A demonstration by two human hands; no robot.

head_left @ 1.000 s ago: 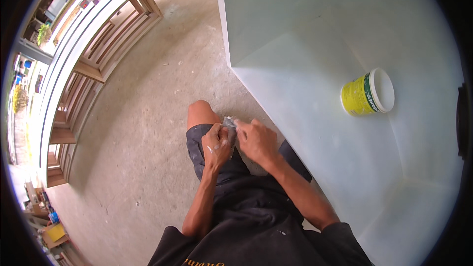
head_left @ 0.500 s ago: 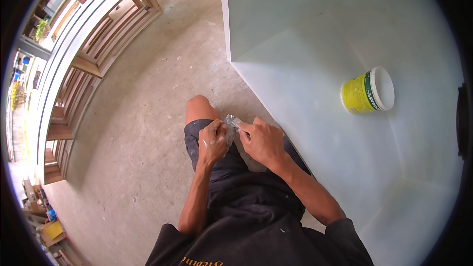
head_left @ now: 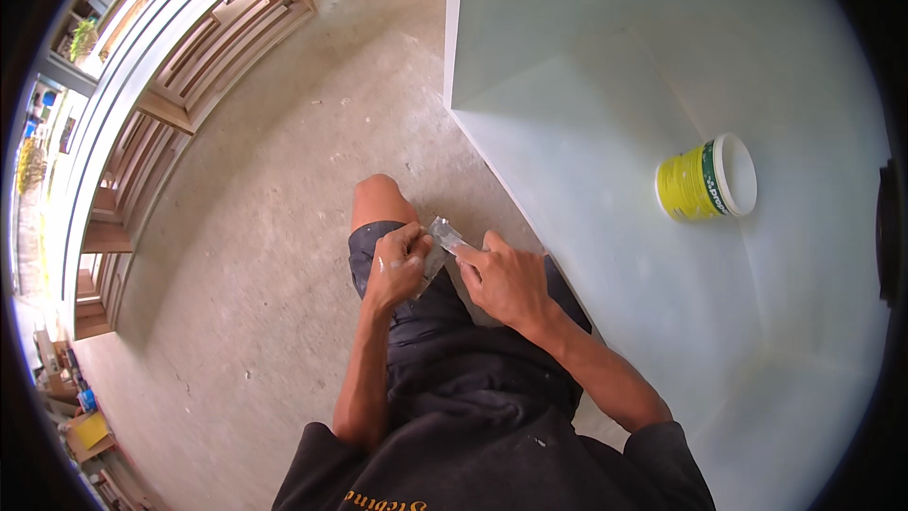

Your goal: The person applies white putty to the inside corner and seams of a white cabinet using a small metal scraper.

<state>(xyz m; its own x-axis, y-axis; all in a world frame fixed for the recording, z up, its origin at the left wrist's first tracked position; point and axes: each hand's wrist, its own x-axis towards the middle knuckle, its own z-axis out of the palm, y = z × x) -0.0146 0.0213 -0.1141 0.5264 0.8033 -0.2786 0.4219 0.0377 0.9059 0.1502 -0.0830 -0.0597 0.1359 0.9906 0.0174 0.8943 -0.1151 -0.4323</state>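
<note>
Both my hands are close together above my lap. My right hand (head_left: 511, 279) grips a narrow putty knife (head_left: 445, 233) with a smeared metal blade pointing up and to the left. Closed on a thin, greyish flat piece (head_left: 433, 271) is my left hand (head_left: 397, 265), which has white smears on its back. The blade lies over or right beside that flat piece; whether they touch I cannot tell. My left fingers hide part of the piece, so its kind is unclear.
A yellow-green bucket (head_left: 695, 182) with a white rim stands inside the large pale panelled box (head_left: 605, 199) on my right. Wooden frames (head_left: 165, 109) line the left side. Concrete floor (head_left: 265, 189) lies between them, and cardboard and clutter (head_left: 93, 431) sit at the lower left.
The putty knife's blade has shifted slightly left and shows more of its length. My left hand has moved a little left, and the view has shifted slightly.
</note>
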